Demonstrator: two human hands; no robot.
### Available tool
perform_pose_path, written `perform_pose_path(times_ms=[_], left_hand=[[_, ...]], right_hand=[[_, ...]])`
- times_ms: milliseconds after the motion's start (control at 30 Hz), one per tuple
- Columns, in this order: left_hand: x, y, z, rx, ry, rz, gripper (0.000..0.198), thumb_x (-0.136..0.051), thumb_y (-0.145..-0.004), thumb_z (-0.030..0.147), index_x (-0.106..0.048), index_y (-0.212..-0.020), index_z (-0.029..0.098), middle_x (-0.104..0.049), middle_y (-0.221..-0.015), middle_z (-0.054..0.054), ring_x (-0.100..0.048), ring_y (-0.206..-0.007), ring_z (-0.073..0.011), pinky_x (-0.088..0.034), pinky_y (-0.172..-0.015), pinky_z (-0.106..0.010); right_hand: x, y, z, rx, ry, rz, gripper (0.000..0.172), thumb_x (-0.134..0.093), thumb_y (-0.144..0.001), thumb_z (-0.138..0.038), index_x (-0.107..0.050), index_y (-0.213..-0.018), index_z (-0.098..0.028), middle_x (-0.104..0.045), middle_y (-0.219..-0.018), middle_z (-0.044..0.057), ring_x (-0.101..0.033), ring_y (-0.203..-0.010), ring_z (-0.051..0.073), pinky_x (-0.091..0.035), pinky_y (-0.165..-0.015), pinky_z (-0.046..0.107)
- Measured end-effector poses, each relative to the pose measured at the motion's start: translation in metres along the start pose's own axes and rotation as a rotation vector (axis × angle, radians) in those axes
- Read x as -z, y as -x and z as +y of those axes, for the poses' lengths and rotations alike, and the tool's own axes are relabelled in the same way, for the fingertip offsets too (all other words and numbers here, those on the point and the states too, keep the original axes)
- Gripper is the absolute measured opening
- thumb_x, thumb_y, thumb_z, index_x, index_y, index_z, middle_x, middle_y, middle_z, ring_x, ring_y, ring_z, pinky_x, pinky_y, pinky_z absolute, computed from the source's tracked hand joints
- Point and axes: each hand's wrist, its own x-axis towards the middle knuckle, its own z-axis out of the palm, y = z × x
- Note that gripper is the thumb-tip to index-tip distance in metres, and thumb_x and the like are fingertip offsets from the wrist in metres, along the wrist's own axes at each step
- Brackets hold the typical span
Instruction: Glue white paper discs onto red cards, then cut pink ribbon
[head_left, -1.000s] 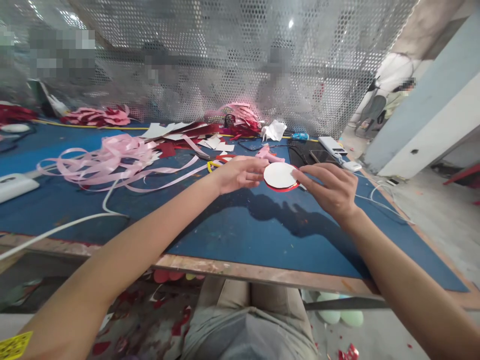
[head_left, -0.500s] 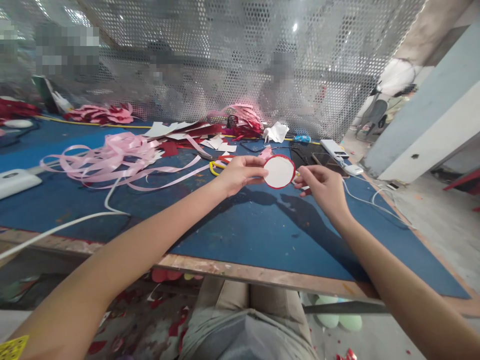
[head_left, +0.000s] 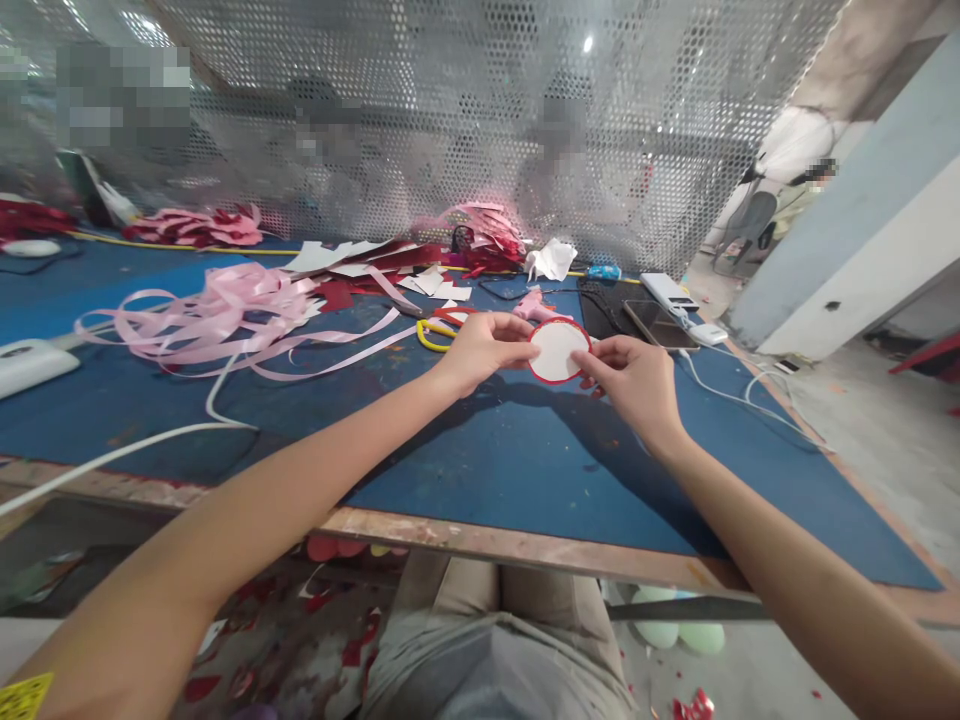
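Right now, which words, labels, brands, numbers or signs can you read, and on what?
No text can be read.
Red-rimmed white disc: visible face blank.
Black-marked yellow patch, lower left: unreadable.
White rectangular device with dark panel: too small.
Small light-blue object: too blurred.

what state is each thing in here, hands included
Disc: held up between both hands, pale side showing, red rim
Left hand: fingers closed on disc's left edge
Right hand: fingers closed on disc's right edge
Ribbon: loose, tangled
Scissors: lying down, blades open or shut unclear
Glue gun: lying down, on or off unclear
White wad: crumpled
Phone: lying flat, unheld
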Motion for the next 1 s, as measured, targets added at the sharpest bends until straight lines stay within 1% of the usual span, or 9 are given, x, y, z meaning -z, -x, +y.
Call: perform_pose_path(times_ms=[267,400,500,600,633,700,767,867,1000], left_hand=[[-0.003,0.003,0.0,-0.03,-0.039,0.029,0.019,-0.074,-0.059,0.01,-0.061,-0.073,0.011,-0.064,-0.063,0.001,-0.059,-0.056,-0.0074,-0.051,-0.059,-0.022],[-0.003,0.002,-0.001,-0.092,-0.103,0.025,0.018,-0.074,-0.06,0.013,-0.062,-0.073,0.011,-0.063,-0.063,0.001,-0.059,-0.056,-0.0084,-0.051,-0.058,-0.023],[-0.001,0.003,-0.004,-0.25,-0.303,0.045,0.015,-0.073,-0.062,0.018,-0.063,-0.07,0.012,-0.064,-0.064,-0.001,-0.059,-0.057,-0.0103,-0.05,-0.057,-0.024],[0.004,0.002,-0.007,-0.569,-0.584,0.064,0.007,-0.069,-0.069,0.019,-0.064,-0.066,0.014,-0.065,-0.068,-0.002,-0.06,-0.064,-0.0122,-0.048,-0.06,-0.024],[0.007,0.001,-0.009,-0.69,-0.68,0.048,0.007,-0.066,-0.071,0.018,-0.063,-0.065,0.014,-0.065,-0.069,-0.003,-0.06,-0.066,-0.0126,-0.048,-0.062,-0.024],[0.016,-0.002,-0.012,-0.906,-0.888,-0.032,0.012,-0.059,-0.077,0.015,-0.062,-0.065,0.016,-0.066,-0.07,-0.003,-0.061,-0.069,-0.0135,-0.047,-0.065,-0.026],[0.027,-0.004,-0.016,-1.058,-1.091,-0.143,0.018,-0.053,-0.082,0.015,-0.06,-0.066,0.017,-0.067,-0.071,-0.003,-0.061,-0.071,-0.0141,-0.047,-0.067,-0.026],[0.044,-0.006,-0.023,-1.16,-1.292,-0.274,0.021,-0.048,-0.087,0.016,-0.061,-0.071,0.017,-0.068,-0.074,-0.004,-0.062,-0.074,-0.0145,-0.047,-0.066,-0.026],[0.06,-0.008,-0.03,-1.159,-1.361,-0.44,0.025,-0.043,-0.091,0.014,-0.062,-0.075,0.017,-0.068,-0.078,-0.004,-0.062,-0.077,-0.0135,-0.047,-0.066,-0.023]], right_hand=[[0.0,0.001,-0.003,-0.013,0.022,0.009,0.032,-0.068,-0.069,-0.045,-0.063,-0.072,-0.014,-0.064,-0.055,0.002,-0.058,-0.044,0.012,-0.046,-0.041,0.02],[0.0,0.002,-0.002,-0.011,0.029,0.007,0.03,-0.067,-0.07,-0.044,-0.062,-0.07,-0.015,-0.065,-0.057,0.002,-0.06,-0.047,0.013,-0.046,-0.042,0.022],[0.001,0.002,0.0,0.039,0.09,0.023,0.028,-0.066,-0.072,-0.044,-0.061,-0.07,-0.016,-0.064,-0.056,0.002,-0.06,-0.047,0.013,-0.045,-0.045,0.023],[0.003,0.0,0.004,0.211,0.305,0.083,0.025,-0.063,-0.076,-0.042,-0.064,-0.072,-0.017,-0.066,-0.06,0.002,-0.062,-0.054,0.014,-0.045,-0.055,0.025],[0.004,-0.002,0.006,0.266,0.397,0.096,0.022,-0.062,-0.077,-0.04,-0.065,-0.073,-0.018,-0.067,-0.063,0.002,-0.063,-0.057,0.015,-0.044,-0.057,0.026],[0.007,-0.006,0.012,0.333,0.57,0.1,0.015,-0.061,-0.077,-0.034,-0.066,-0.078,-0.02,-0.07,-0.069,0.001,-0.064,-0.061,0.015,-0.042,-0.059,0.025],[0.011,-0.01,0.022,0.364,0.688,0.076,0.013,-0.06,-0.078,-0.031,-0.066,-0.085,-0.021,-0.071,-0.074,0.0,-0.065,-0.063,0.015,-0.041,-0.057,0.024],[0.017,-0.016,0.04,0.409,0.809,0.037,0.018,-0.057,-0.079,-0.03,-0.063,-0.094,-0.022,-0.071,-0.078,0.0,-0.065,-0.064,0.015,-0.038,-0.055,0.023],[0.016,-0.019,0.055,0.467,0.894,-0.033,0.015,-0.054,-0.08,-0.028,-0.063,-0.09,-0.021,-0.068,-0.072,0.001,-0.062,-0.061,0.015,-0.037,-0.053,0.024]])
